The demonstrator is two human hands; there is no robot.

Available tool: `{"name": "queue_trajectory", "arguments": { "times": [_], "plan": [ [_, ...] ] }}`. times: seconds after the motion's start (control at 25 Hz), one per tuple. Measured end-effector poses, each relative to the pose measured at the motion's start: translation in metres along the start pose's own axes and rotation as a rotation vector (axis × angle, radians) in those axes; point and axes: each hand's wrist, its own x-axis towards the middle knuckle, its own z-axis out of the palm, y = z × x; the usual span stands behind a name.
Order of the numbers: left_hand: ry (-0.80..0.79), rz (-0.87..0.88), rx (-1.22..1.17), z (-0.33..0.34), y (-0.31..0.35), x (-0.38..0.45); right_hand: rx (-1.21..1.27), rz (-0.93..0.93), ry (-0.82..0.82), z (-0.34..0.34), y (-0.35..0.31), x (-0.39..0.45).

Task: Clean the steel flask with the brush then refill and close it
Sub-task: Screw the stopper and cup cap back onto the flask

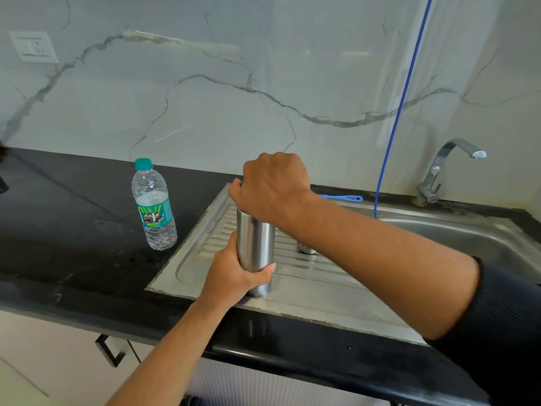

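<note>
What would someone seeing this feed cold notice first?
The steel flask standing upright on the sink's ribbed drainboard, with the left hand gripping its lower body and the right hand clamped over its top. Next, the plastic water bottle with a teal cap on the black counter to the left, and the blue brush lying behind the right wrist at the sink's back edge.

The left hand (234,273) reaches up from below, fingers and thumb wrapped round the lower body of the steel flask (255,244). The right hand (272,186) comes across from the right, forearm bare, dark sleeve pushed back, fist closed over the flask's top.
</note>
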Motion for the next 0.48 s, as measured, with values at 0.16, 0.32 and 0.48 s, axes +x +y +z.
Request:
{"name": "queue_trajectory", "arguments": {
  "times": [0.16, 0.32, 0.48],
  "plan": [
    [-0.029, 0.025, -0.022, -0.001, -0.005, 0.003, 0.349, -0.031, -0.276, -0.013, 0.029, 0.004],
    [-0.042, 0.046, -0.048, -0.002, -0.010, 0.006, 0.761, 0.238, -0.248, 0.046, 0.080, -0.004],
    [-0.037, 0.073, -0.051, -0.002, -0.011, 0.007, 0.605, 0.307, -0.544, 0.146, 0.090, -0.038]
  ]
}}
